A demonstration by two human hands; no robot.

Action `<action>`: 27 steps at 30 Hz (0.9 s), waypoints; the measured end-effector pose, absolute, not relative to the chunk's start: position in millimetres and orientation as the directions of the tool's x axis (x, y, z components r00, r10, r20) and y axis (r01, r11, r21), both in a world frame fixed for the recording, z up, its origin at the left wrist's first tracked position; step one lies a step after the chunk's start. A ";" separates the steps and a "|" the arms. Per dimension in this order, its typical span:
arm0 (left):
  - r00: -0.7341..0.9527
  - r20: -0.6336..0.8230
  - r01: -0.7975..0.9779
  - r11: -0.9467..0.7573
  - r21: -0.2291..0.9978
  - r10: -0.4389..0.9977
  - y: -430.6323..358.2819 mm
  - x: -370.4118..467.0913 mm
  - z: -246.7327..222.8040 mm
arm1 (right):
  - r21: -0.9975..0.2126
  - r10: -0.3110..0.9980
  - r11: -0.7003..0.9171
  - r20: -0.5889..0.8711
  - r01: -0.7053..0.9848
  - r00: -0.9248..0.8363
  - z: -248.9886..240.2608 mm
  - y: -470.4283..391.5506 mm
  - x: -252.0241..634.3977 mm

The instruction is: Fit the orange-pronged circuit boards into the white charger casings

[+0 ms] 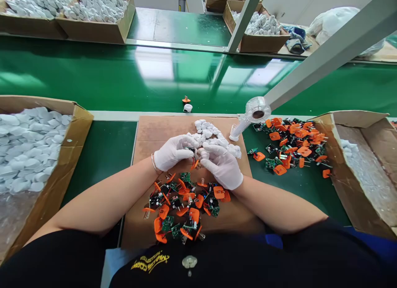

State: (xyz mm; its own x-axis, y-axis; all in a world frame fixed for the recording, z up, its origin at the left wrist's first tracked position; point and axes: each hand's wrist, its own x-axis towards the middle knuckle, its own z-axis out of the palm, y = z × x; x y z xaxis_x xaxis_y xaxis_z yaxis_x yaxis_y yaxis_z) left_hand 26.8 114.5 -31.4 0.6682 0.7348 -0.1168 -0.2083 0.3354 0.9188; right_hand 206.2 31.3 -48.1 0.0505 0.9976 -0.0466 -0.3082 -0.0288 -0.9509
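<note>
My left hand, in a white glove, is closed in a pinch around a small circuit board with an orange plug plate dangling on wires below the fingertips. Close beside it, my right hand, also gloved, has its fingers curled together; what they grip is hidden by the white glove. Just beyond the fingers lies a cluster of small white plastic housings. Nearer my body, several circuit boards with orange plug plates are heaped on a cardboard sheet.
More orange plug assemblies are piled at right, beside a cardboard box. A box of white shells stands at left. A plastic-wrapped nozzle and slanted grey post reach over the right. Behind runs a green belt.
</note>
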 end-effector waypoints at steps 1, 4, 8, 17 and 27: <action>0.662 -0.104 -0.203 0.311 0.928 0.742 113.2 26.9 -31.9 | -0.952 0.998 -0.021 -0.036 -0.306 0.044 -48.7 30.1 208.1; 0.663 -0.109 -0.149 0.273 0.950 0.741 109.8 26.3 -33.1 | -0.955 1.000 0.005 0.007 -0.295 -0.003 -47.7 29.1 210.8; 0.667 -0.150 -0.108 0.294 0.950 0.730 106.9 25.8 -31.7 | -0.953 1.000 0.020 0.015 -0.303 0.017 -41.3 31.5 211.9; 0.664 0.016 -0.264 0.214 0.940 0.748 106.5 29.5 -27.3 | -0.928 0.995 0.064 0.088 -0.368 -0.048 -40.6 34.2 215.9; 0.658 0.009 -0.210 0.171 0.963 0.753 122.7 16.5 -29.4 | -0.879 0.998 -0.046 -0.016 -0.475 -0.067 -34.5 37.4 216.6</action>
State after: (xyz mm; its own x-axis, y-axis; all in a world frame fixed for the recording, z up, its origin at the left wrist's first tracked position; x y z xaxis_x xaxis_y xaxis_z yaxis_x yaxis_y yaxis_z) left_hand 16.5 122.7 -29.4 0.6579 0.7530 0.0094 -0.2099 0.1714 0.9626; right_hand 216.6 37.4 -34.5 -0.0673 0.9976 -0.0158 -0.4749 -0.0460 -0.8788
